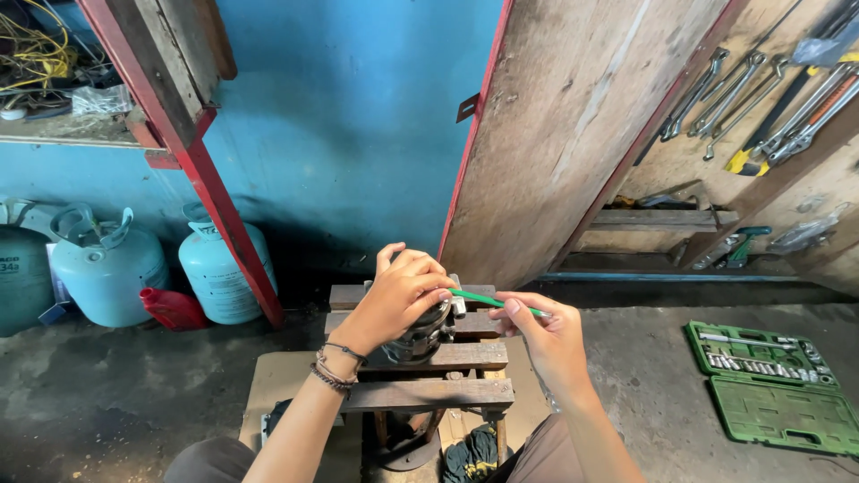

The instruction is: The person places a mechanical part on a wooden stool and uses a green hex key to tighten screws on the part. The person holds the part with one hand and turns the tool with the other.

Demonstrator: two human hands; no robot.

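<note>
- Far left, two pale blue gas cylinders (107,268) stand against the blue wall (349,125), with a small red container (172,309) lying on the floor between them.
- A red-edged wooden beam (192,143) slants down from the top left to the floor beside the right cylinder.
- In the middle, a low slatted wooden stool (429,394) serves as the work stand; a dark rag (472,454) lies under it.
- The left hand (398,300) rests on top of a round metal part (420,338) that sits on the stool, fingers curled down around its upper rim in a steadying grip.
- Judgement: that hold does well if it presses straight down, so the part cannot turn or tip on the slats.
- The right hand (546,340) pinches a thin green-handled tool (497,302) between thumb and fingertips, its tip at the part just under the left fingers.
- Judgement: a light, level approach suits here; a slip of the tip would go toward the left fingers.
- On the floor to the right lies an open green socket set case (774,385).
- Upper right, wrenches (734,89) hang on a wooden board (573,116).
</note>
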